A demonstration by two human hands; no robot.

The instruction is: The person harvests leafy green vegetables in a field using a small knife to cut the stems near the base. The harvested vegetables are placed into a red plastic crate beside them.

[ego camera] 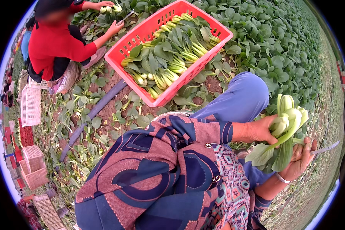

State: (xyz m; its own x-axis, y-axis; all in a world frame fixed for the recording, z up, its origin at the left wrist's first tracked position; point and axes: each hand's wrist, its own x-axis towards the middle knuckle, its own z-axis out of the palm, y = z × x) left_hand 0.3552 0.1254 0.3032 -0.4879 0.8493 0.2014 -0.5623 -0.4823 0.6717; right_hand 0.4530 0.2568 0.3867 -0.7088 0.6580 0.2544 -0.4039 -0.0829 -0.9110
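Observation:
My left hand (pixel 257 130) grips a bunch of bok choy (pixel 287 120), its pale stem bases pointing up and away from me and its green leaves (pixel 283 155) hanging below. Just beyond it, my right hand (pixel 300 158) is closed around a knife (pixel 325 147). The knife's blade points outward to the right, away from the bunch. The fingers of that hand are close against a stem and leaf; whether they pinch it cannot be told. Part of the knife's handle is hidden in the hand.
A red plastic crate (pixel 198 64) on my left holds rows of bok choy (pixel 172 51). Growing plants (pixel 276 57) spread ahead. A co-worker in red (pixel 56 49) crouches beyond the crate with a knife (pixel 128 16). A dark hose (pixel 100 106) crosses leaf-strewn soil. White crates (pixel 31 103) stand farther off.

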